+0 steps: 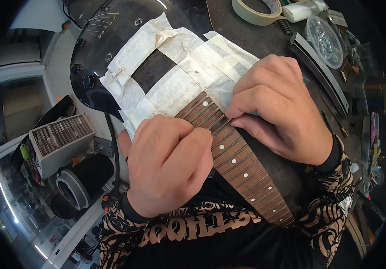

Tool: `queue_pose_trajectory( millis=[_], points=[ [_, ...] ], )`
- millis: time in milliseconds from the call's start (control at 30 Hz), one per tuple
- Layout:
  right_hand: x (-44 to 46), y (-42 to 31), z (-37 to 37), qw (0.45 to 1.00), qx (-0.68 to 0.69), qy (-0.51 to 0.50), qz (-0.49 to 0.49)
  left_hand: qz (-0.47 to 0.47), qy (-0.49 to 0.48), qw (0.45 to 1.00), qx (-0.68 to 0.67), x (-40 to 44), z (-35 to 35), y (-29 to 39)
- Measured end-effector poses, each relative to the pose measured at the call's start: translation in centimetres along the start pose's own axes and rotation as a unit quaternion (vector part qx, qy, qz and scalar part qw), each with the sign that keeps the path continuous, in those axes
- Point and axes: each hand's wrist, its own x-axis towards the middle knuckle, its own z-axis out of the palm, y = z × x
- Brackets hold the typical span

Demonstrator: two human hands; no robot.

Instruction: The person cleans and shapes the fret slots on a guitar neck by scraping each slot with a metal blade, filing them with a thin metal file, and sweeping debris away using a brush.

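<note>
A dark guitar body (85, 58) lies at the upper left, partly covered with whitish masking tape (170, 85). From the tape the brown fretboard (233, 150), with metal frets and white dot inlays, runs down to the lower right. My left hand (170, 161) is closed over the fretboard's left edge, its fingertips pinched near a fret. On the right edge, my right hand (276, 107) pinches thumb and forefinger together at the end of a fret. Whatever lies between the fingertips of either hand is too small or hidden to make out.
A tape roll (258, 11), a white bottle (301, 10), a clear round container (324, 41) and a long dark metal bar (320, 74) lie at the upper right. At the left are a box of slotted pieces (62, 139) and a black cylinder (87, 179).
</note>
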Motion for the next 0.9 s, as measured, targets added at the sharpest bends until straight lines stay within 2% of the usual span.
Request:
queue_pose_trajectory(
  millis=[233,400,733,900],
  points=[
    [-0.1,-0.1,0.2,1.0,-0.012,0.003,-0.005,0.013,0.003,1.0,-0.023,0.1,0.4,0.1],
    [-0.2,-0.4,1.7,0.997,-0.063,0.041,-0.002,0.024,0.015,0.999,-0.029,0.2,0.8,-0.5],
    [-0.5,0.0,0.8,0.999,-0.02,0.033,-0.001,0.034,0.027,0.999,-0.024,0.4,1.2,-0.2],
    [-0.3,-0.3,1.2,0.999,-0.042,0.033,0.006,0.02,0.004,0.999,-0.032,0.4,0.8,-0.3]
  ],
)
